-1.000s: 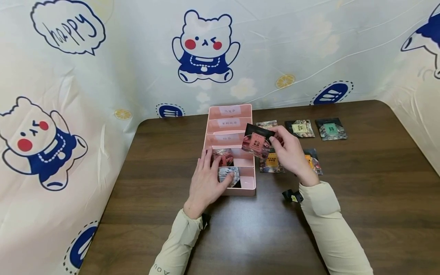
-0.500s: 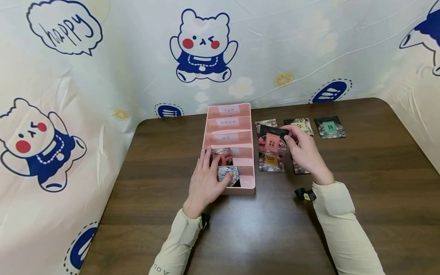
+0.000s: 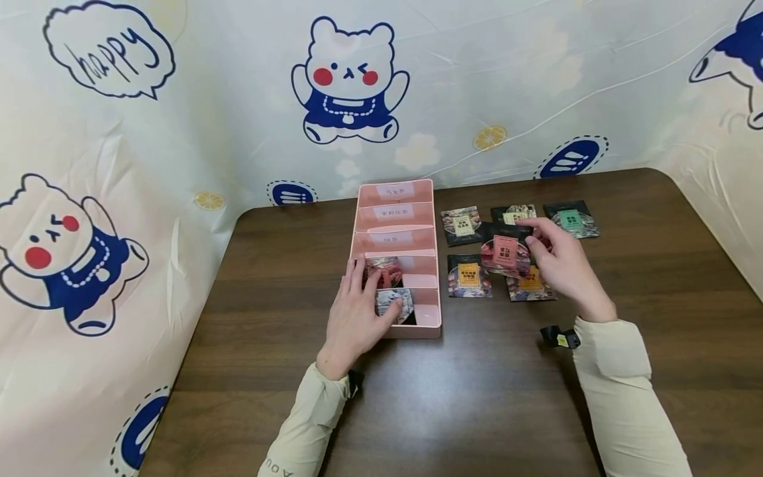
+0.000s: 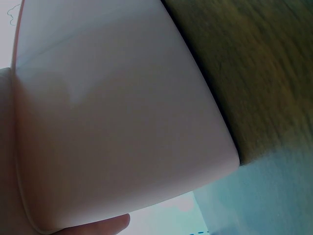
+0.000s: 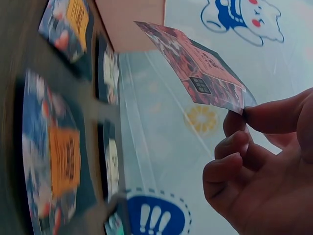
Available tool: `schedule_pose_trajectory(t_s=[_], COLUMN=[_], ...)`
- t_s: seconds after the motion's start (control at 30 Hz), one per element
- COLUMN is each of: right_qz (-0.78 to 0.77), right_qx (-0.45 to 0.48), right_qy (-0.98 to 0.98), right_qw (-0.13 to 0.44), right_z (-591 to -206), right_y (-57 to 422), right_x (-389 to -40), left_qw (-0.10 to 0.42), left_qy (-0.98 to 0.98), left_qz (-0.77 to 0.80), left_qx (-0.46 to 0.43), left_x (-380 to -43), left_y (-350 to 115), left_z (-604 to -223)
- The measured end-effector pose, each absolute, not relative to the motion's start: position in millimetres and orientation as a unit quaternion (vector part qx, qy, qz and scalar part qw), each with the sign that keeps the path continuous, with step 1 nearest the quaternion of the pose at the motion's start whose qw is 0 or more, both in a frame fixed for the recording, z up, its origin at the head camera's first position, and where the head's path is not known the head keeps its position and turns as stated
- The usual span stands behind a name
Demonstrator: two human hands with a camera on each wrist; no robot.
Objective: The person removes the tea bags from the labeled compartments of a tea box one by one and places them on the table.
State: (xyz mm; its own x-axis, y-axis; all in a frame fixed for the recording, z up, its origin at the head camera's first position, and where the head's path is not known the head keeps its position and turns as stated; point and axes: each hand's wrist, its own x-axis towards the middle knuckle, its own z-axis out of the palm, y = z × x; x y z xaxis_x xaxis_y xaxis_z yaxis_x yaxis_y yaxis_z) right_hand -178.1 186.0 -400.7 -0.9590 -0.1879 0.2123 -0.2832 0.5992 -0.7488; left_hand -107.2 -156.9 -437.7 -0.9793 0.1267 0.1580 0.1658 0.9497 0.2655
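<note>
In the head view, my right hand [image 3: 563, 262] pinches a black tea sachet with a red label [image 3: 505, 250] by its edge, thumb against fingers. It hangs above several flat sachets, among them a yellow-labelled one [image 3: 467, 275] and an orange-labelled one [image 3: 530, 285]. The right wrist view shows the pinched sachet [image 5: 200, 68] tilted in the air. My left hand [image 3: 357, 321] rests on the near left side of a pink divided box [image 3: 426, 315], fingers extended. Its thumb lies over a grey-white sachet [image 3: 395, 305]; a finger reaches the red sachet [image 3: 387, 270] behind.
Paper labels mark the box's dividers [image 3: 393, 213]. Right of the box lie a cream-labelled sachet [image 3: 461, 225], another pale-labelled one [image 3: 517, 213] and a green-labelled one [image 3: 571, 220]. A printed curtain [image 3: 238, 119] hangs behind the brown table [image 3: 256, 318].
My right hand has carried the red-labelled sachet rightward, from beside the box to above the middle of the loose sachets. The left hand stays on the box.
</note>
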Motion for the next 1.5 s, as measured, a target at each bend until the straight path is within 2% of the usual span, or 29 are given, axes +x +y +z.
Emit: schedule_pose_trajectory(t_s=[0.23, 0.6, 1.1, 1.5], right_qz=[0.406, 0.361, 0.346, 0.336], right_qx=[0.112, 0.091, 0.054, 0.045], right_qy=[-0.906, -0.928, -0.937, -0.939], right_qw=[0.050, 0.008, -0.016, -0.056], right_z=[-400, -400, -405, -417], right_y=[212, 253, 285, 307], right_x=[-176, -176, -177, -180], left_qw=[0.070, 0.065, 0.070, 0.077], left_qy=[-0.984, -0.985, -0.985, -0.985], left_qz=[-0.144, -0.143, -0.139, -0.136], left_qx=[-0.073, -0.070, -0.073, -0.077], left_x=[-105, -104, -105, -106], left_y=[-157, -157, -156, -156], left_z=[-439, -441, -438, -438])
